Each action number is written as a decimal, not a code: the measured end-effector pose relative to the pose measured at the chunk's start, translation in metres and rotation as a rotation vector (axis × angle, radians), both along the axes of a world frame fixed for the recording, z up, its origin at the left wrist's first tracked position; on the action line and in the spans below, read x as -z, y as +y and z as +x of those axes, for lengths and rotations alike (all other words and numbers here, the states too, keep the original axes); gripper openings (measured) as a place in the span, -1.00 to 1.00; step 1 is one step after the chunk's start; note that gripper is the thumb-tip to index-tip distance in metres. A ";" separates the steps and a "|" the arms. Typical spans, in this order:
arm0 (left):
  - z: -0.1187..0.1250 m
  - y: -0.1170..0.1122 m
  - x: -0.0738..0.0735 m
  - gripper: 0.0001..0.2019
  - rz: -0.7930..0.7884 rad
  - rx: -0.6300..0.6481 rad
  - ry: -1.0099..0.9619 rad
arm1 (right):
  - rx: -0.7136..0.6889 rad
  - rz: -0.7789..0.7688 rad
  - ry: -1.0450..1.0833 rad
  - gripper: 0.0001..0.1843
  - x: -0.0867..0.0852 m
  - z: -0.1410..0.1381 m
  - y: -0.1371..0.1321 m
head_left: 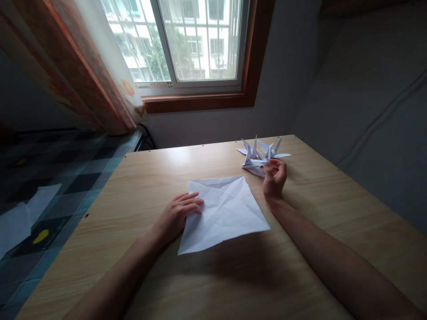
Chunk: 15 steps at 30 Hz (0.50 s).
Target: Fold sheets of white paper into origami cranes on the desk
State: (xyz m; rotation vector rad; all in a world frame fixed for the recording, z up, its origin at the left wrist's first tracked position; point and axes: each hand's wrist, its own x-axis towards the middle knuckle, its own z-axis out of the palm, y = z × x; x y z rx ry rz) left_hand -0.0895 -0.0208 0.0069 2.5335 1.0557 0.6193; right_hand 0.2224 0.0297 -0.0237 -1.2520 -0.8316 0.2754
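A creased white square of paper (227,209) lies on the wooden table, its near edge lifting a little. My left hand (182,211) rests on the paper's left edge, fingers stretched out over it. Beyond the sheet, toward the far right, several folded white paper cranes (255,153) sit in a cluster with pointed wings and necks. My right hand (275,175) is at the near right side of that cluster, thumb and fingers pinched on one of the cranes. My fingers partly hide that crane.
The pale wooden table (147,178) stands below a barred window (200,44). A checked cloth surface (76,186) adjoins it on the left, with white paper sheets (20,222) on it. An orange curtain (80,66) hangs there. A cable (376,118) runs along the right wall.
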 end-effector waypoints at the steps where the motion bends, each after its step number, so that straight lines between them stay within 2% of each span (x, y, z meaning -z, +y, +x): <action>1: -0.001 0.000 -0.002 -0.68 -0.015 -0.001 0.002 | -0.019 0.004 -0.005 -0.60 -0.001 0.000 -0.001; 4: -0.001 0.003 -0.013 -0.64 0.000 -0.079 -0.069 | -0.128 0.044 -0.108 -0.53 -0.007 -0.003 -0.008; 7: 0.009 0.005 -0.019 -0.65 0.101 -0.183 -0.135 | -0.385 0.115 -0.403 -0.41 -0.015 -0.015 -0.021; 9: 0.021 0.004 -0.016 -0.59 0.115 -0.154 0.010 | -0.616 0.133 -0.659 -0.24 -0.019 -0.030 -0.030; 12: 0.040 0.000 -0.003 -0.28 0.107 -0.086 0.308 | -0.883 0.042 -1.040 0.16 -0.018 -0.054 -0.040; 15: 0.049 -0.002 0.010 -0.29 0.112 -0.061 0.463 | -0.998 -0.120 -1.284 0.23 -0.011 -0.067 -0.044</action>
